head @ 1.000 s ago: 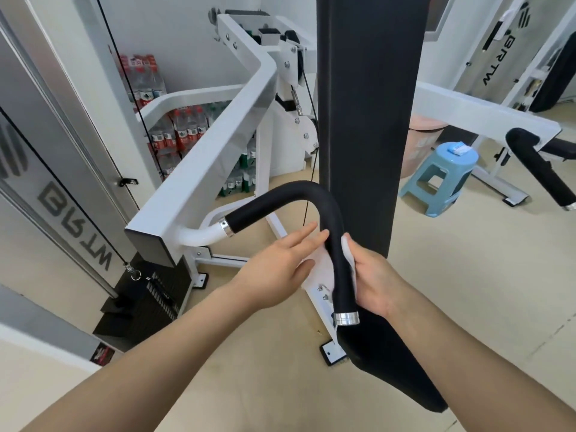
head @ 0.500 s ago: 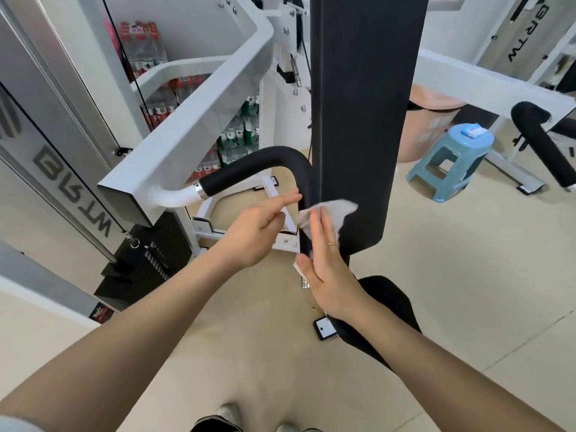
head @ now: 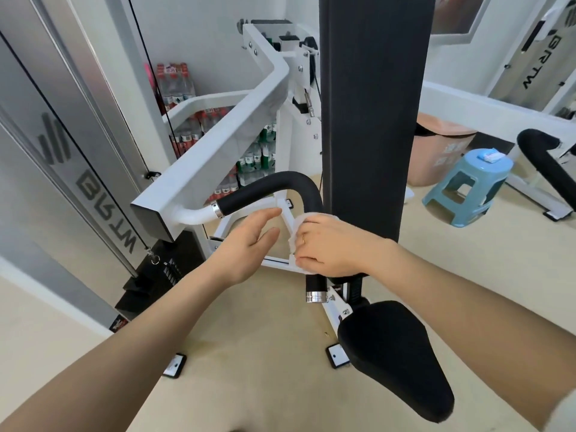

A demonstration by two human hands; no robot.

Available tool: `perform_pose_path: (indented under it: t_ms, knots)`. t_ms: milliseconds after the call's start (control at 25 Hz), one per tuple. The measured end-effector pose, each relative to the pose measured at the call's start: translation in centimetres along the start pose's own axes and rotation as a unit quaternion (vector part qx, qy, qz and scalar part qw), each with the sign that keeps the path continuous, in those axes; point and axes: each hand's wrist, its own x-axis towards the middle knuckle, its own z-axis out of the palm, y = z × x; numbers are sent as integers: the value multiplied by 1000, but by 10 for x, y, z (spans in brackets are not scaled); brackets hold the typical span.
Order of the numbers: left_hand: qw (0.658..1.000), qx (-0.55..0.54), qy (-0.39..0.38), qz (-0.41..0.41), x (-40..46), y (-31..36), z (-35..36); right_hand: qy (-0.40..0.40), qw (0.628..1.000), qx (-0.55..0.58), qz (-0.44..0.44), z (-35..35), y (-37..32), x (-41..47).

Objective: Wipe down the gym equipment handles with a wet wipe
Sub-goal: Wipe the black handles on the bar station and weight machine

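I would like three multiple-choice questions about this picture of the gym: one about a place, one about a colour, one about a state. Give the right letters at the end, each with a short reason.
1. Where does the small packet lie?
A. on the blue stool
B. on the black seat
C. on the floor

2. What colour is the bin behind the stool?
A. green
B. pink
C. black

3. What is the right hand doing?
A. hanging open
B. resting on the seat
C. closed around the handle with the wipe

Answers:
1 A: the packet lies on the stool.
2 B: the bin is pink.
3 C: the right hand presses the wet wipe around the handle; the left hand is open.
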Motion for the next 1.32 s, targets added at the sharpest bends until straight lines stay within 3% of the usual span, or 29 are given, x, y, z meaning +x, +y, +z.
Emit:
perform_pose_path:
  t_ms: [120,200,280,360,440,480,520,600,680,800,880,920,1000,1120,1320]
  knots:
    - [1000,8,-3,6,-2,6,3,79,980,139,117,12,20,6]
    - [1000,3,-12,2,-4,8,7,116,904,357,203,20,13,12]
    - [999,0,-34,-11,-7,8,15,172,768,565,247,24,-8,14]
    - [998,3,-53,-16,-11,8,22,213,590,719,300,31,-26,10]
    - [998,9,-59,-6,-14,9,29,156,391,848,322,33,-32,-1]
    - [998,12,-59,-1,-15,10,32,117,349,874,316,32,-31,-5]
    - [998,12,-56,-1,-16,10,33,91,356,876,314,32,-26,-6]
    - [999,-5,-49,-15,-17,12,34,114,438,824,342,27,-23,2]
    - [998,-37,-36,-27,-17,12,34,178,576,708,368,22,-34,6]
    - [997,-74,-13,-21,-19,11,35,190,796,506,271,47,-65,-19]
    - [996,-84,-11,-8,-20,9,38,175,910,320,197,62,-59,-40]
    - [996,-86,-12,-7,-20,8,38,160,940,254,163,61,-45,-42]
    - [996,-83,-12,-12,-18,7,37,139,965,187,123,50,-17,-34]
    - [998,-65,-12,-17,-12,4,31,144,964,175,136,39,-6,-19]
    - [998,-52,-22,-27,-6,-7,14,118,989,85,31,50,-22,-42]
